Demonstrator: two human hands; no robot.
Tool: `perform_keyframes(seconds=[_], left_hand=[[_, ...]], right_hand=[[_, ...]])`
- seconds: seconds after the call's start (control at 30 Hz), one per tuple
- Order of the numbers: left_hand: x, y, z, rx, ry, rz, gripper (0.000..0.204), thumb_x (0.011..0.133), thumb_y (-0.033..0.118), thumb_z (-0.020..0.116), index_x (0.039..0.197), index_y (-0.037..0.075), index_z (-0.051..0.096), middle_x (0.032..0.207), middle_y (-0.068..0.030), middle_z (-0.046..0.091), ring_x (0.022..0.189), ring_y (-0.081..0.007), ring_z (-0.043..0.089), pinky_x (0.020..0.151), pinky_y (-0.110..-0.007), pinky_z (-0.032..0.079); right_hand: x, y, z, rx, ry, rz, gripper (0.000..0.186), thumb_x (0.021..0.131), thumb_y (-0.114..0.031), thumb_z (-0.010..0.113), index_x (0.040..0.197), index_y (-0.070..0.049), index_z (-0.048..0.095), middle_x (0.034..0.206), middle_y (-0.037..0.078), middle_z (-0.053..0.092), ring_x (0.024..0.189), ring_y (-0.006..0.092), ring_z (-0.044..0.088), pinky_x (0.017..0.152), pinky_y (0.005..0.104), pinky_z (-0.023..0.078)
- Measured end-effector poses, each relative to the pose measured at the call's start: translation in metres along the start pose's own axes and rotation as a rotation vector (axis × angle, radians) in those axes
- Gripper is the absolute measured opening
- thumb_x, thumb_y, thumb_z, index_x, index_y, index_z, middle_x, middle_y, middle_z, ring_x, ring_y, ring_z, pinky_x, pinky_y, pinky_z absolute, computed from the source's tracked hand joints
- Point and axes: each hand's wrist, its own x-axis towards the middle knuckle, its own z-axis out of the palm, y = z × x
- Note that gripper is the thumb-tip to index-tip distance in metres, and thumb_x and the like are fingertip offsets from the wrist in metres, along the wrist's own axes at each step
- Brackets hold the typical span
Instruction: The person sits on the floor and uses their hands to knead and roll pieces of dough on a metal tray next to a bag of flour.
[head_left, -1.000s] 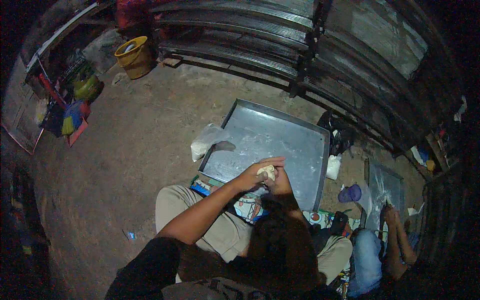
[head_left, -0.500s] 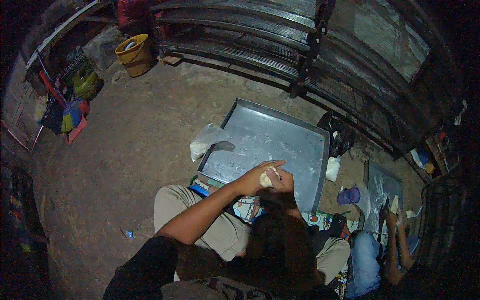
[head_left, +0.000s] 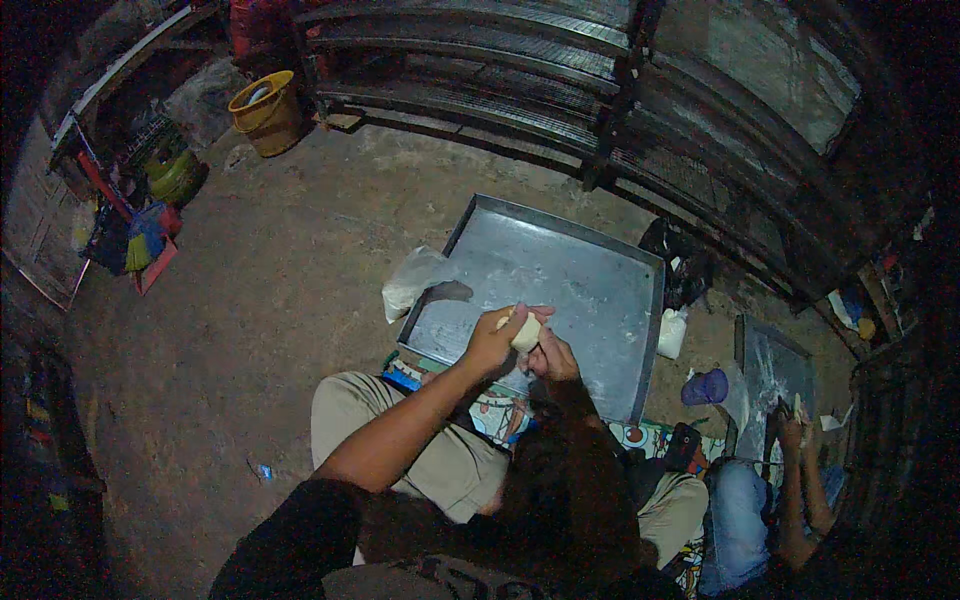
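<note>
A pale lump of dough [head_left: 527,334] is held between my two hands, above the near part of a large shallow metal tray [head_left: 560,260]. My left hand [head_left: 492,338] curls round its left side, thumb on top. From the right, my right hand [head_left: 554,358] grips the lump with bent fingers. Whitish smears mark the tray's floor. A clear plastic bag with something white in it [head_left: 408,285] leans on the tray's left rim. Part of the dough is hidden behind my fingers.
On the right, a co-worker's hands [head_left: 795,425] are over a second floury tray [head_left: 775,365]. Near it stand a purple container [head_left: 705,387] and a white bag [head_left: 672,333]. Dark racks [head_left: 470,80] line the back; a yellow bucket [head_left: 268,112] stands far left. A phone [head_left: 683,447] lies beside my leg.
My hands have shifted slightly left and up. The left palm was laid flatter over the dough; now both hands hold it from the sides and more of it shows.
</note>
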Motion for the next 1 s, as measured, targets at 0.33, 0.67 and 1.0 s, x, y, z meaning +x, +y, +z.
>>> perform_keyframes(seconds=[0.33, 0.67, 1.0], left_hand=[[-0.001, -0.007, -0.002, 0.016, -0.14, 0.095, 0.051, 0.103, 0.048, 0.036, 0.103, 0.003, 0.06, 0.086, -0.0042, 0.063, 0.074, -0.0113, 0.059, 0.068, -0.026, 0.049], [-0.007, -0.003, 0.005, 0.416, -0.227, 0.307, 0.038, 0.079, 0.01, 0.072, 0.114, 0.005, 0.06, 0.106, -0.0089, 0.065, 0.099, -0.0219, 0.063, 0.09, -0.033, 0.047], [0.0, -0.007, 0.004, 0.668, -0.151, 0.506, 0.036, 0.085, 0.024, 0.07, 0.114, 0.004, 0.063, 0.105, -0.0142, 0.067, 0.096, -0.0268, 0.065, 0.087, -0.036, 0.049]], right_hand=[[-0.005, 0.011, -0.01, -0.134, -0.049, -0.034, 0.047, 0.096, -0.033, 0.056, 0.129, -0.001, 0.049, 0.104, 0.01, 0.062, 0.089, 0.0183, 0.062, 0.074, 0.0278, 0.05], [-0.021, -0.027, 0.006, -0.279, 0.158, 0.145, 0.033, 0.092, -0.029, 0.064, 0.104, 0.001, 0.068, 0.096, 0.009, 0.068, 0.085, 0.0151, 0.064, 0.076, 0.0292, 0.049], [-0.025, -0.047, -0.008, -0.511, 0.033, 0.113, 0.033, 0.095, -0.026, 0.058, 0.101, 0.006, 0.065, 0.083, 0.01, 0.069, 0.074, 0.0136, 0.063, 0.068, 0.0316, 0.05]])
